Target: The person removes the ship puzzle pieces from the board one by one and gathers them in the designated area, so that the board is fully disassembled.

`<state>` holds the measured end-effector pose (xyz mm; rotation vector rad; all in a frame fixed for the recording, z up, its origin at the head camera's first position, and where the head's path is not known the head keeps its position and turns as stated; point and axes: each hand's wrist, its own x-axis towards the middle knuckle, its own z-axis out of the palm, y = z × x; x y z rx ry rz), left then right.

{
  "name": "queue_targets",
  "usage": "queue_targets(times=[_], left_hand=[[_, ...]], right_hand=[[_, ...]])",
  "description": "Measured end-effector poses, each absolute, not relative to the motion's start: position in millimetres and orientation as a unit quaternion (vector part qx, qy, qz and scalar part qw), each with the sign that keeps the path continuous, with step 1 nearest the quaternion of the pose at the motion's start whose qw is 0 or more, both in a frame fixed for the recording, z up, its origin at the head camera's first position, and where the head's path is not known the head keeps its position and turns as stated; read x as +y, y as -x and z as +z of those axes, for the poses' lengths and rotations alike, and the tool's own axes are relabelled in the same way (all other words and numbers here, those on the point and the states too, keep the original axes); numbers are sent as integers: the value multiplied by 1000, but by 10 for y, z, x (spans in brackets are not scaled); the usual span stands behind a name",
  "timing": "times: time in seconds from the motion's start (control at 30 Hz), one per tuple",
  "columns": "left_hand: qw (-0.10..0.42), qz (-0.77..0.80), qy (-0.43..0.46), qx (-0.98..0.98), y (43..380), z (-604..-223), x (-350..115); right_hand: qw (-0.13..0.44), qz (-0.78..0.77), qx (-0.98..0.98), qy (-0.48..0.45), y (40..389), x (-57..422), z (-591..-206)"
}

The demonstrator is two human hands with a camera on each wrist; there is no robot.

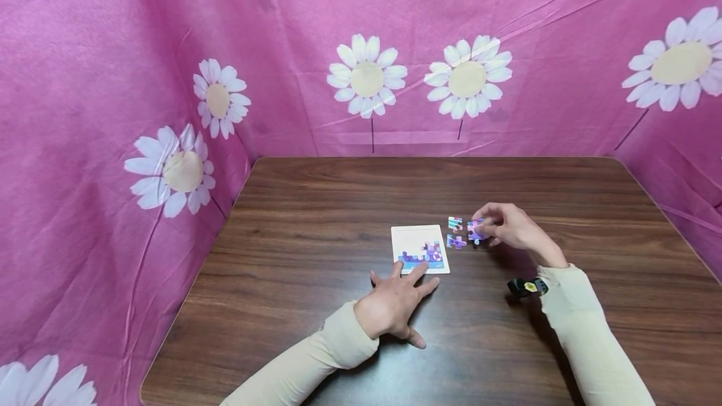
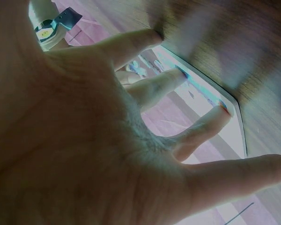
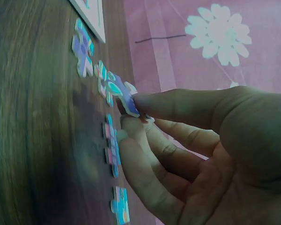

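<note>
Two hands share the work: the right hand pinches a jigsaw piece between thumb and fingers, beside the loose pieces to the right of the puzzle board, while the left hand has its fingers spread, some tips resting on the board's near edge. To do this well, I would let the left hand steady the board, hold the piece by its rim so its picture can be read, turn it until knobs and notches match, then press it down flat rather than slide it. The pieces look thin and stiff, probably card, with smooth purple, blue and pink faces and pale cut edges. The board is flat and nearly square, white-bordered, coloured across its lower part; the desk is dark, streaky wood grain.
</note>
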<state>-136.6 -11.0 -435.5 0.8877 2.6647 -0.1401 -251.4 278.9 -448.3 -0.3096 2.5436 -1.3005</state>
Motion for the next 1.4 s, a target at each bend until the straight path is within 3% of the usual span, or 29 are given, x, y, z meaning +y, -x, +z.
queue_targets(times=[0.47, 1.4], left_hand=[[161, -50, -311, 935, 1365, -4371, -104], [165, -55, -309, 935, 1369, -4363, -99]], right_hand=[[184, -428, 880, 98, 2524, 2851, -4495], [163, -368, 913, 66, 2494, 2844, -4503]])
